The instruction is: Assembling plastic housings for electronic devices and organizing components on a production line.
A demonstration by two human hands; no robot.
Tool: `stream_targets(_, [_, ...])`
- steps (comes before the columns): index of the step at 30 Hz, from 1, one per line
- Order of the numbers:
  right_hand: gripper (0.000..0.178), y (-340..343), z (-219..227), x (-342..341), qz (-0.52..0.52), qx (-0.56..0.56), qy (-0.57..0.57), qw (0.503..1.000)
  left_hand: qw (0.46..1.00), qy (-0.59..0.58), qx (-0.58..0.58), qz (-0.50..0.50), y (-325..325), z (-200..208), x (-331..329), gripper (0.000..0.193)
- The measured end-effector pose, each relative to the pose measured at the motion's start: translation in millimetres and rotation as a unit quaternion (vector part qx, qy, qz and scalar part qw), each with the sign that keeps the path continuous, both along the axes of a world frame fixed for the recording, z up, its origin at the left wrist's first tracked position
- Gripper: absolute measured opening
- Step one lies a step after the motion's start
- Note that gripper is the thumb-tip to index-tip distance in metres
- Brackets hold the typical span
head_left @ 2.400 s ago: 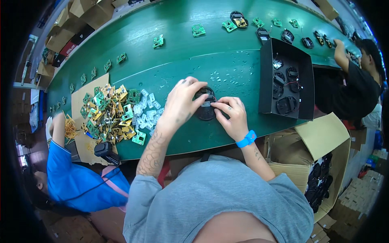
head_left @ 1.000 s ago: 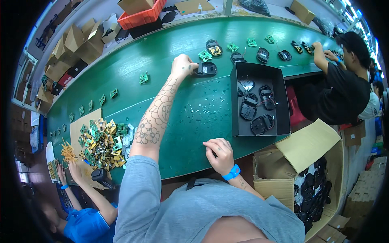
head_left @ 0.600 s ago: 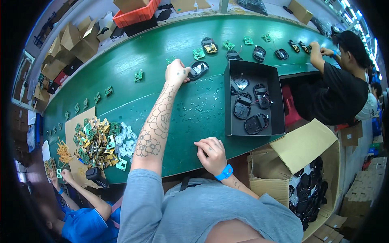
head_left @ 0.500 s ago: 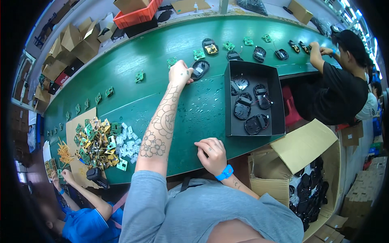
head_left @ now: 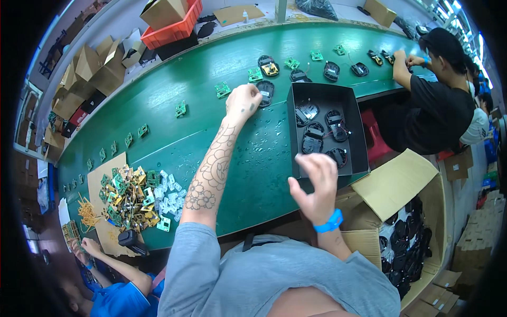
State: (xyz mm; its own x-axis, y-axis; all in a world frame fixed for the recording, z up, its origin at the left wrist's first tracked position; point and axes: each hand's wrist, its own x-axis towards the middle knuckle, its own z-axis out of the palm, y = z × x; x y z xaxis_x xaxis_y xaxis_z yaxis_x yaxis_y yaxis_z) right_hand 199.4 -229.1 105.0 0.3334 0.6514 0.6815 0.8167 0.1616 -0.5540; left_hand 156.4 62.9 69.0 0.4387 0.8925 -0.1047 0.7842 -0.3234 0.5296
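Note:
My left hand [head_left: 243, 105] reaches far out over the green table. Its fingers are pinched at the left edge of a black oval plastic housing [head_left: 266, 94]; the fingertips are partly hidden. A green circuit board [head_left: 222, 89] lies just beyond that hand, another by the housing's top end. My right hand [head_left: 318, 187], slightly blurred, is raised with fingers spread over the near left corner of a black open box [head_left: 361, 124]. Nothing shows in it. Inside the box lie several black housings [head_left: 313, 138] with thin wires; the right fingers partly cover the nearest one.
Left on the table [head_left: 253, 179] is a pile of green and yellow boards [head_left: 129, 193] beside clear plastic pieces [head_left: 170, 196]. Boards and housings line the far side. An open carton of black parts [head_left: 404, 248] stands at my right. Co-workers sit left [head_left: 119, 288] and right [head_left: 441, 100].
The black housing at my left hand has turned and shifted right along with the hand. My right hand has moved right, from the table edge to the box corner, and its fingers have spread.

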Motion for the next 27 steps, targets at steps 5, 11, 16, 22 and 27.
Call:
stream_targets(5, [0.051, -9.3, -11.0, 11.9, -0.044, -0.267, -0.023, 0.963, 0.941, -0.06, 0.212, -0.255, 12.0, -29.3, -20.5, 0.027])
stream_targets(11, [0.055, -15.6, -15.9, -19.8, 0.001, -0.2, -0.014, 0.98, 0.955, -0.103, 0.124, -0.25, 6.9, -22.7, -25.5, 0.031])
stream_targets(16, [0.057, -13.7, -12.2, -52.1, 0.12, -0.199, 0.023, 0.972, 0.936, -0.299, -0.135, -0.128, -39.3, 21.6, -63.3, 0.044])
stream_targets(22, [0.021, 51.6, 59.9, 1.5, 0.304, -0.175, 0.21, 0.913, 0.981, -0.147, 0.076, -0.103, -79.0, 14.4, -155.7, 0.057])
stream_targets(27, [0.038, 204.9, -15.0, 172.9, -0.073, -0.165, 0.172, 0.968, 0.98, -0.184, 0.06, -0.044, -109.0, 21.9, -189.1, 0.058])
